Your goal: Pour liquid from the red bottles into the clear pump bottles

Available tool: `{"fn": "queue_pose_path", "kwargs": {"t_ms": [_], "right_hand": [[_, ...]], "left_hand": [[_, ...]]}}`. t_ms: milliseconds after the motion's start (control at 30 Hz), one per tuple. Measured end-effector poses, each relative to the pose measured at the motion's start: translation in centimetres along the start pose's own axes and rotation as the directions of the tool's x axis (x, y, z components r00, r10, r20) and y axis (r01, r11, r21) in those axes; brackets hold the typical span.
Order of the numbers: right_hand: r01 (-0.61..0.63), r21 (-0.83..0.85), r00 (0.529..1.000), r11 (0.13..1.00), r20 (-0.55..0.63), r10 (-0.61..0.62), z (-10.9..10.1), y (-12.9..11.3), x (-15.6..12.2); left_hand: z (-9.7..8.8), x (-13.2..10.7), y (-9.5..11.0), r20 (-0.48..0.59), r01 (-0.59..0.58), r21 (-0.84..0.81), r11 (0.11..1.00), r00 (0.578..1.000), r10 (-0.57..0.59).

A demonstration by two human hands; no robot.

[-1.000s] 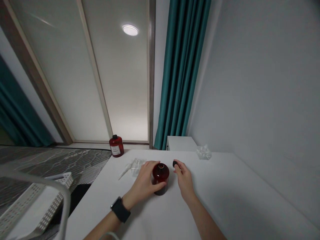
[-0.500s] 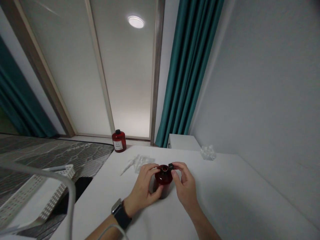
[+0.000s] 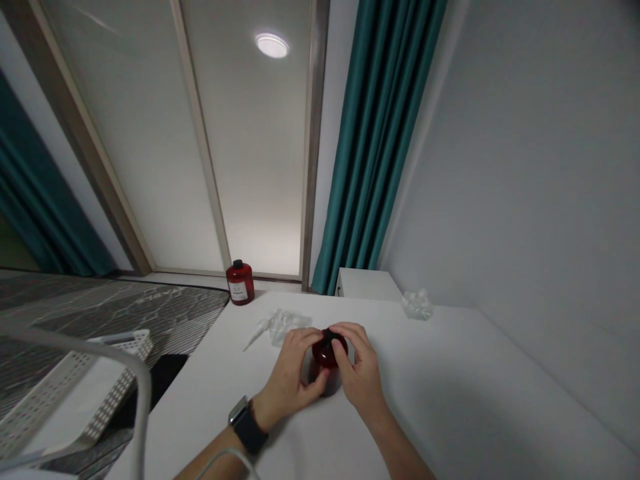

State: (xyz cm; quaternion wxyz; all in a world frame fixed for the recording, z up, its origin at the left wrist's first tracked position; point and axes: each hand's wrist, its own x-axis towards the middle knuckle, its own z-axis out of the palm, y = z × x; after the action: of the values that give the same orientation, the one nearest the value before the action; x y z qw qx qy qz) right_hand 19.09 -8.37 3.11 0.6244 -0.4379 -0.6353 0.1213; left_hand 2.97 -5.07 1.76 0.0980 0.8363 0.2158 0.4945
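Observation:
A dark red bottle point(image 3: 326, 359) stands upright on the white table point(image 3: 270, 427) in front of me. My left hand point(image 3: 295, 373), with a watch on its wrist, wraps round the bottle's left side. The fingers of my right hand point(image 3: 359, 370) pinch a black cap point(image 3: 329, 335) at the bottle's mouth. The cap sits over the neck; whether its thread has caught I cannot tell. Part of the bottle's right side is hidden behind my right hand.
A second red bottle point(image 3: 241, 283) with a white label and black cap stands at the table's far left corner. Clear crumpled plastic point(image 3: 287, 325) lies behind my left hand, more plastic point(image 3: 417, 305) at the far right. A white perforated basket point(image 3: 75, 393) is at the left.
My right hand has moved left with the black cap, from beside the bottle's open mouth to on top of it. My left hand keeps its hold on the bottle.

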Motion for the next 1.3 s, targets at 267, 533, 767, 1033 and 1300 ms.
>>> {"fn": "queue_pose_path", "kwargs": {"t_ms": [267, 533, 767, 1033, 1300], "right_hand": [[-0.176, 0.094, 0.984, 0.980, -0.017, 0.179, 0.2, 1.0, -0.9], [-0.151, 0.184, 0.988, 0.971, 0.012, 0.151, 0.0, 1.1, -1.1], [-0.250, 0.284, 0.968, 0.926, 0.049, 0.246, 0.2, 0.7, -1.5], [-0.279, 0.317, 0.959, 0.907, 0.045, 0.279, 0.4, 0.7, -1.6], [-0.279, 0.331, 0.959, 0.902, 0.040, 0.281, 0.3, 0.7, -1.7]], "left_hand": [[0.0, -0.2, 0.2, 0.008, 0.005, 0.001, 1.000, 1.000, -0.005], [0.0, -0.1, 0.2, 0.003, 0.029, 0.002, 1.000, 1.000, -0.029], [0.0, -0.2, 0.2, 0.014, 0.037, 0.012, 0.999, 0.999, -0.037], [0.1, -0.1, 0.3, -0.003, 0.045, 0.010, 0.999, 0.999, -0.045], [0.0, -0.1, 0.4, -0.014, 0.046, 0.006, 0.999, 0.999, -0.046]]}}
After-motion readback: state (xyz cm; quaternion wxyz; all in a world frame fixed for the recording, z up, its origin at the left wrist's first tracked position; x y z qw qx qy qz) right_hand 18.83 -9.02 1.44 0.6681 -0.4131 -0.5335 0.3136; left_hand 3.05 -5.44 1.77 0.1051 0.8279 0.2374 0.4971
